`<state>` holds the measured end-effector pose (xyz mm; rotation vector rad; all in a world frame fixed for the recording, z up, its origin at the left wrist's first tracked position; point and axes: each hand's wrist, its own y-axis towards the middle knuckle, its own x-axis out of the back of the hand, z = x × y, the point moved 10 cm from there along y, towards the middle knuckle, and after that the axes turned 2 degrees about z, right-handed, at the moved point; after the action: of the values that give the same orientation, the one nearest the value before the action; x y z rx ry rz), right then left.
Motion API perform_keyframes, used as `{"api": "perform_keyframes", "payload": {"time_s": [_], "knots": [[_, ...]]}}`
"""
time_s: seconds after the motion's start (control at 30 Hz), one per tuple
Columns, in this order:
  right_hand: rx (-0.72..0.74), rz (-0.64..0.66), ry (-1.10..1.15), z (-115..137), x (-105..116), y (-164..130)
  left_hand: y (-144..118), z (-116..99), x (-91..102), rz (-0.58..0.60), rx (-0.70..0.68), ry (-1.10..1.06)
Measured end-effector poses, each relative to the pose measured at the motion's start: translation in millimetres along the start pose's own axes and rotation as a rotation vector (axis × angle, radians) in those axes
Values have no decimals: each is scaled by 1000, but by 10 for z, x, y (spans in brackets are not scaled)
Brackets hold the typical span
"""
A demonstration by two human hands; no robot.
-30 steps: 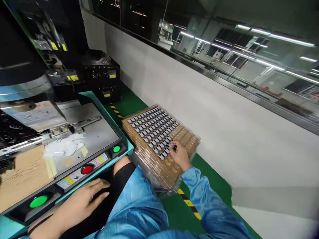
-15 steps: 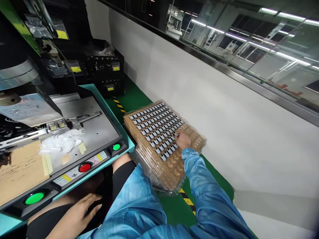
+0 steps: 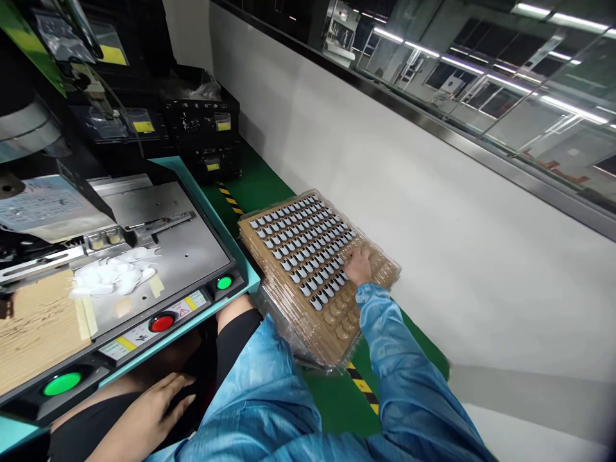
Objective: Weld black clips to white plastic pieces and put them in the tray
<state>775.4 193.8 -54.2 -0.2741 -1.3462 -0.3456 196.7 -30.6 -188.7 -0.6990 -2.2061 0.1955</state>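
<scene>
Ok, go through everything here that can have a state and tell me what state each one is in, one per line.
Right hand: fingers down on the tray's parts, grip unclear.
Left hand: open, flat on the lap.
Top tray: on a stack, mostly filled, near pockets empty.
Small parts: seated in rows.
Large green button: lit.
Small green button: lit.
Red button: not pressed.

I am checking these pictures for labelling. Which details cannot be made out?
- Head view: right hand fingertips on the tray; its own back hides any grasp.
- Small parts: too small to identify.
- Left hand: wrist cut by bottom edge.
- Machine label: text unreadable.
</scene>
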Motion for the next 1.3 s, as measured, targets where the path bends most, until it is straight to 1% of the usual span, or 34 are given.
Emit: {"api": "perform_keyframes", "payload": {"time_s": [0.13, 0.33, 0.4, 0.47, 0.53, 0.57, 0.6, 0.67, 0.7, 0.73, 0.8, 0.83, 0.87, 0.93, 0.97, 1.03, 1.1, 1.13, 1.2, 1.3], "knots": [[69, -30, -14, 15, 13, 101, 0, 14, 8, -11, 7, 10], [152, 18, -87, 135, -105, 210, -13, 20, -13, 1, 5, -15], [175, 25, -101, 180, -112, 220, -7, 48, -37, 18, 13, -22], [183, 24, -111, 204, -90, 216, 3, 45, -23, 20, 23, -31], [175, 13, -117, 221, -37, 200, 0, -58, 69, 0, 19, -56], [177, -1, -117, 249, 1, 188, -11, -164, 149, -14, 4, -79], [186, -27, -111, 299, 49, 180, -27, -305, 253, -30, -20, -109], [249, -98, -67, 514, 157, 177, -56, -660, 536, -72, -104, -172], [295, -154, -27, 683, 227, 176, -62, -837, 710, -98, -151, -187], [372, -187, 24, 917, 272, 162, -60, -985, 907, -138, -190, -183], [540, -192, 151, 1503, 324, 59, -50, -1155, 1340, -260, -233, -130], [628, -157, 214, 1845, 324, -49, -51, -1180, 1558, -339, -241, -85], [716, -106, 269, 2206, 312, -201, -55, -1160, 1765, -422, -232, -35], [898, 5, 352, 2941, 257, -619, -71, -1028, 2129, -602, -176, 60], [995, 58, 381, 3296, 207, -861, -71, -935, 2272, -680, -136, 104], [1174, 145, 427, 3926, 62, -1324, -30, -756, 2468, -782, -64, 191], [1266, 186, 450, 4413, -129, -1631, 45, -613, 2586, -826, -15, 275], [1278, 195, 447, 4608, -236, -1717, 74, -553, 2638, -843, 3, 307], [1243, 188, 439, 4909, -423, -1769, 80, -433, 2754, -891, 38, 351], [1159, 164, 410, 5188, -605, -1711, 27, -234, 2898, -924, 83, 389]]}}
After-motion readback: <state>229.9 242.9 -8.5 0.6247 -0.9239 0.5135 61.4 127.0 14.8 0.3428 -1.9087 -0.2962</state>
